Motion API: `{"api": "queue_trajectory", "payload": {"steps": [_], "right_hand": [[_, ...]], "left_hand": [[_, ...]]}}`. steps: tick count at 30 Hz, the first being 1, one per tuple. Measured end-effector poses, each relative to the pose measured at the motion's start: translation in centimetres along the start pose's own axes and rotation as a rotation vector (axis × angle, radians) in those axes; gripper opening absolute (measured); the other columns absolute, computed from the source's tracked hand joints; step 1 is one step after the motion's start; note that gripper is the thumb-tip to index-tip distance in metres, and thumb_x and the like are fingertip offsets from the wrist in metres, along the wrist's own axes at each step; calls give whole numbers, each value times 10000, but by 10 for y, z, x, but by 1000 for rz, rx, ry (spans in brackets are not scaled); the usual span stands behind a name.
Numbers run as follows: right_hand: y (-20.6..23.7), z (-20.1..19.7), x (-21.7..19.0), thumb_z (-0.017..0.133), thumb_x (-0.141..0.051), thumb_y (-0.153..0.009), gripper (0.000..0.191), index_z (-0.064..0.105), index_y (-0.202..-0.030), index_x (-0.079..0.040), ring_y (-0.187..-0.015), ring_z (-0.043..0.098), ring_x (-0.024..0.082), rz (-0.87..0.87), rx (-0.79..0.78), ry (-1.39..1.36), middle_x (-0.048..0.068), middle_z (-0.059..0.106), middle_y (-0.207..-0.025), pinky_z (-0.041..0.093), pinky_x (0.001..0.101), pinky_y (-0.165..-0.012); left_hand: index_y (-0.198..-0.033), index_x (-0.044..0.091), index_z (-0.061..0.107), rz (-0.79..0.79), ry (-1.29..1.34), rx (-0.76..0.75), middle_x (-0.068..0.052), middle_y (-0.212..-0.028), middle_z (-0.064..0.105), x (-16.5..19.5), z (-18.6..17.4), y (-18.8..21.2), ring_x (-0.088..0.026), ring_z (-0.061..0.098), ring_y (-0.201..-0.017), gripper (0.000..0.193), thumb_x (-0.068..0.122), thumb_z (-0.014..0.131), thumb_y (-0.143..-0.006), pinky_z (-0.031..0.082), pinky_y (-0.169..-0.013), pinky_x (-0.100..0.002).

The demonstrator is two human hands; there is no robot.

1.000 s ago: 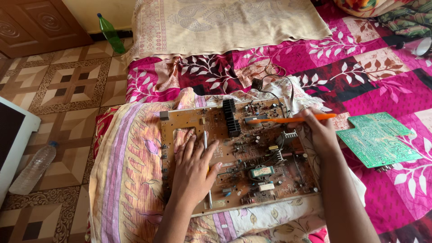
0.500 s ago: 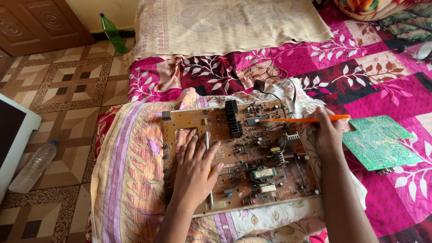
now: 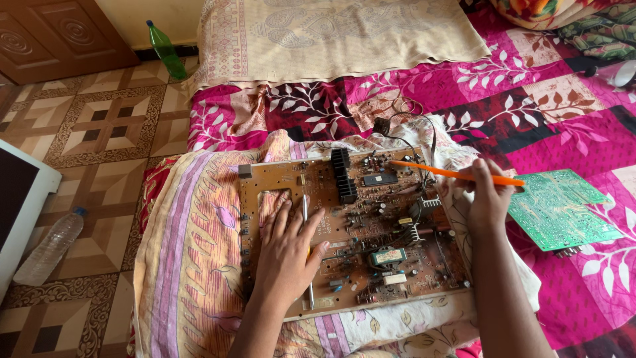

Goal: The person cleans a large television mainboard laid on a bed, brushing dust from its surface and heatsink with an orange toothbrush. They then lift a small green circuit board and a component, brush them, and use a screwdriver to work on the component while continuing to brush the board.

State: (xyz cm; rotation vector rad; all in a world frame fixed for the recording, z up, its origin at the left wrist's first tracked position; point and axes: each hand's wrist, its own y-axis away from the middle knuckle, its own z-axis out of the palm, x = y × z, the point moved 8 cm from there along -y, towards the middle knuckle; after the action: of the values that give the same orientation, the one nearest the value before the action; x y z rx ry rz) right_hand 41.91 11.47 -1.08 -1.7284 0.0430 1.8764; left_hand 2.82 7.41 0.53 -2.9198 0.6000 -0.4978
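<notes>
A large brown circuit board (image 3: pixel 371 219) lies on a striped pillow (image 3: pixel 192 265) on the bed. My left hand (image 3: pixel 286 246) rests flat on the board's left part, fingers spread, over a thin metal rod (image 3: pixel 307 252). My right hand (image 3: pixel 487 199) sits at the board's right edge and holds a thin orange tool (image 3: pixel 450 174), its tip pointing left over the board's upper components near a black heat sink (image 3: pixel 342 175). Thin wires (image 3: pixel 407 129) run off the board's top edge.
A smaller green circuit board (image 3: pixel 563 209) lies on the pink floral bedspread (image 3: pixel 530 119) to the right. A beige cloth (image 3: pixel 331 33) covers the far bed. On the tiled floor: a green bottle (image 3: pixel 165 50), a clear plastic bottle (image 3: pixel 50 245), a white-framed screen (image 3: pixel 16 205).
The orange tool's tip has stayed over the board's top right while my right hand shifted slightly. My left hand remains flat on the board.
</notes>
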Motion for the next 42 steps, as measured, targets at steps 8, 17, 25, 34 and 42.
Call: {"api": "queue_trajectory", "payload": {"steps": [8,17,25,34,42], "right_hand": [[2,10,0,572,-245,-1104,289,698,-1010,-2,-793,661,104,-55,-114,89,71,719,-878,457,248,-719],[5,9,-1,585,-159,-1095,237,734,-1092,25,-824,639,107,-101,-39,216,76,739,-949,485,248,-754],[16,24,-33,578,-90,-1131,202,749,-1092,11,-837,662,82,-177,-40,280,57,750,-919,490,218,-775],[12,28,-22,584,-150,-1061,235,751,-1076,15,-697,629,120,-21,-44,354,105,717,-840,457,263,-617],[4,13,-9,553,-175,-1109,278,718,-1096,48,-784,561,83,-88,-47,194,103,753,-945,435,228,-698]], "left_hand": [[-1517,222,422,5,-29,-7,-106,-1583,395,-1,4,-1,-354,267,-1489,638,467,574,-947,139,-1214,-562],[-1519,225,418,-7,-25,-26,-93,-1578,398,-1,3,-2,-354,255,-1499,646,448,589,-937,142,-1208,-571],[-1523,221,420,16,-5,15,-130,-1596,369,-1,3,0,-366,264,-1487,643,439,596,-944,152,-1203,-564],[-1522,226,413,5,-23,-13,-99,-1592,377,-2,5,-2,-356,246,-1498,644,445,593,-944,140,-1210,-584],[-1517,217,419,8,-9,-6,-101,-1590,379,0,2,-2,-358,236,-1499,638,451,588,-948,136,-1204,-589]]}}
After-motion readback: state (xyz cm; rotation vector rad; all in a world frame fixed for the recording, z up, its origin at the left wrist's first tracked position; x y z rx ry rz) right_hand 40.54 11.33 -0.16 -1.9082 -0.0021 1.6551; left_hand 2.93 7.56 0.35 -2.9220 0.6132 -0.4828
